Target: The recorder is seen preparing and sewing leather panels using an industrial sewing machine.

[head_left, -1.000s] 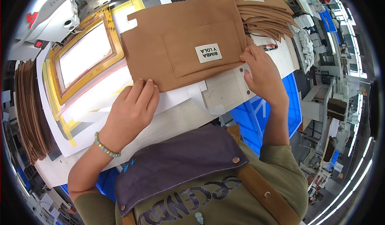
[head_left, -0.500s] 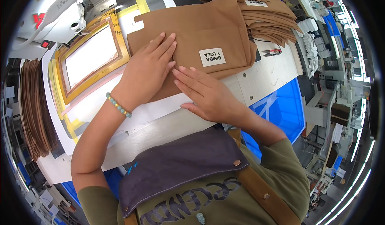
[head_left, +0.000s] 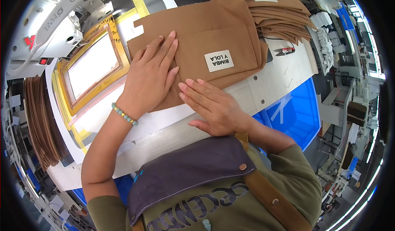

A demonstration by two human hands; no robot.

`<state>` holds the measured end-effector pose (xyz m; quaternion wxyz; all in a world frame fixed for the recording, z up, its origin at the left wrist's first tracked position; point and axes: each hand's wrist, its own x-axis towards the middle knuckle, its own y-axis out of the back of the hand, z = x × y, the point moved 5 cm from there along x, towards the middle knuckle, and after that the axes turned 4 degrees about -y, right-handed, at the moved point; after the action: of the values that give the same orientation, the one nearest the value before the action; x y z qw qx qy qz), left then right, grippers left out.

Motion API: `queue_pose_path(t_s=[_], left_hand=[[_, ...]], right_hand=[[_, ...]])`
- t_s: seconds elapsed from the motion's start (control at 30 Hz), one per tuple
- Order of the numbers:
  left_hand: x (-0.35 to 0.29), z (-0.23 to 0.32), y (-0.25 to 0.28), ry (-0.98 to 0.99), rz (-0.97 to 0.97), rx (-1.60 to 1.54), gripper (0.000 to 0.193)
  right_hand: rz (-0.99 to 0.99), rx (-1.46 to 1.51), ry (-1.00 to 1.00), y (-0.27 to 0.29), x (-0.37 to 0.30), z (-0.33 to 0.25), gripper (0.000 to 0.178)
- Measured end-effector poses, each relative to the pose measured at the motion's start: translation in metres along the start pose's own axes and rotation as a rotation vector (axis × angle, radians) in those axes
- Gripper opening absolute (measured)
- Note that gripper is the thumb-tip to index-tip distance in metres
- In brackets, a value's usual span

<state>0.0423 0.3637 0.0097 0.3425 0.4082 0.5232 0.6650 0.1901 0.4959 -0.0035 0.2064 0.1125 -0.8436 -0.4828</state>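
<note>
A piece of brown fabric [head_left: 197,19] lies on the table, with a folded pocket-like panel and a white rectangular label [head_left: 219,61] near its front right. My left hand [head_left: 150,72] rests flat on the fabric's left part, its fingers stretched out and pointing away from me. At the fabric's near edge is my right hand [head_left: 214,107], palm down, fingers extended with the thumb apart; its fingertips reach the edge of the cloth. Neither hand grips anything.
Left of the fabric lies a yellow-edged frame [head_left: 121,52] beneath a white machine [head_left: 53,33]. Brown pieces are stacked at the back right [head_left: 279,21] and far left [head_left: 41,124]. Red-handled thread snips [head_left: 285,51] lie on the table [head_left: 284,78]. A blue bin [head_left: 296,111] stands below its right edge.
My right hand has drawn slightly toward me along the cloth's near edge. My left hand has shifted a little, its fingers slightly more apart. The whole view has moved slightly.
</note>
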Motion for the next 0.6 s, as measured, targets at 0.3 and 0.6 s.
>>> queue_pose_path(t_s=[0.3, 0.6], left_hand=[[-0.024, -0.01, 0.051, -0.045, 0.069, -0.16, 0.064], [-0.074, 0.046, 0.034, -0.357, 0.004, 0.191, 0.04]], right_hand=[[0.193, -0.161, -0.04, 0.092, -0.016, 0.031, 0.051], [0.054, -0.48, -0.175, 0.109, -0.03, 0.082, 0.03]])
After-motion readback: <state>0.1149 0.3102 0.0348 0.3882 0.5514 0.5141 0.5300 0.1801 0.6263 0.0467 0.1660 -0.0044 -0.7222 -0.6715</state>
